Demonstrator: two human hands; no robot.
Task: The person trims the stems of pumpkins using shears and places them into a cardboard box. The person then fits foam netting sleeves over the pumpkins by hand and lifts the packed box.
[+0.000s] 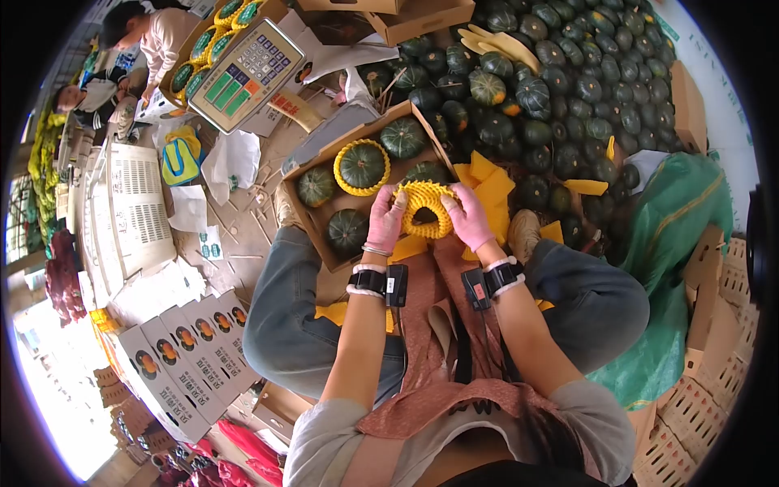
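Note:
My left hand (pixel 385 221) and my right hand (pixel 471 217), both in pink gloves, grip opposite sides of a yellow foam net sleeve (pixel 425 191). The sleeve is spread into a ring with a dark hole facing me. Just beyond it, a green pumpkin (pixel 428 171) lies partly hidden in an open cardboard box (pixel 313 240). Another pumpkin (pixel 363 165) in that box wears a yellow net around its middle. Several bare green pumpkins (pixel 347 230) share the box with it.
A large pile of green pumpkins (pixel 560 89) spreads beyond the box, with yellow gloves (pixel 499 45) on top. A digital scale (pixel 243 81) stands at upper left. White printed cartons (pixel 182 357) are at lower left, green sacking (pixel 673 243) at right. Two people sit at far left.

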